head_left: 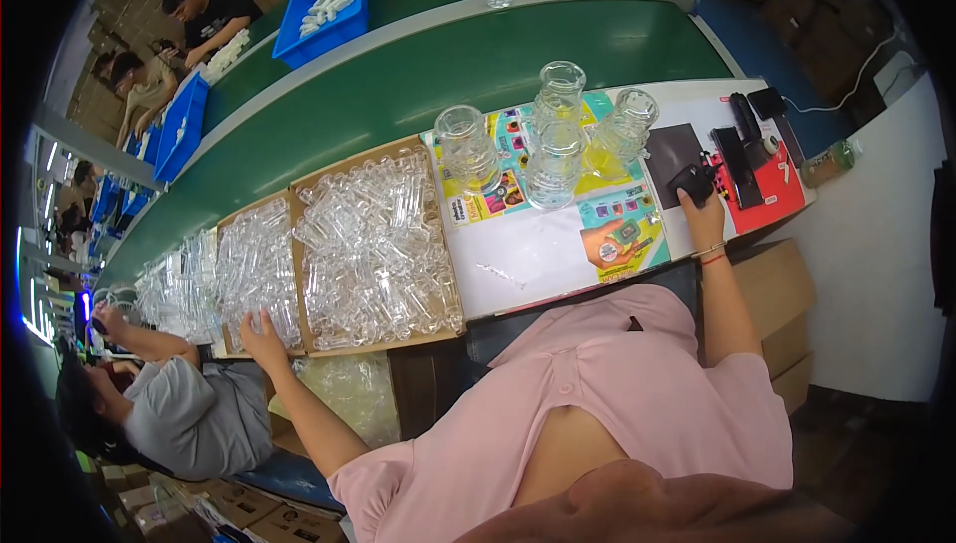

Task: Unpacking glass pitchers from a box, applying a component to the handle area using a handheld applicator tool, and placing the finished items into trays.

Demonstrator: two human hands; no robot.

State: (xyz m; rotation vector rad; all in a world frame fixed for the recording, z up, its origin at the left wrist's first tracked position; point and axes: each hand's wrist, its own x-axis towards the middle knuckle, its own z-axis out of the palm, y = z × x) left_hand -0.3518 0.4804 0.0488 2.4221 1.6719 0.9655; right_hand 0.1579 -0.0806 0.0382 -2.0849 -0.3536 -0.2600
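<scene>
in the head view, the relation i steer by is on my left: the clear tubes (257,266) lie just beyond the fingertips of my left hand (261,340), away from my body, in a narrow cardboard tray. their long axes run many ways, so i read no single direction. a wider cardboard tray (388,343) of similar tubes sits just to the right of that hand. the left hand is clearly nearer; the other is well apart. its fingers are spread, with nothing seen in them; whether they touch a tube, i can't tell. my right hand (705,213) has its fingers curled round a black rounded object (691,183), beside a dark square pad (675,152).
</scene>
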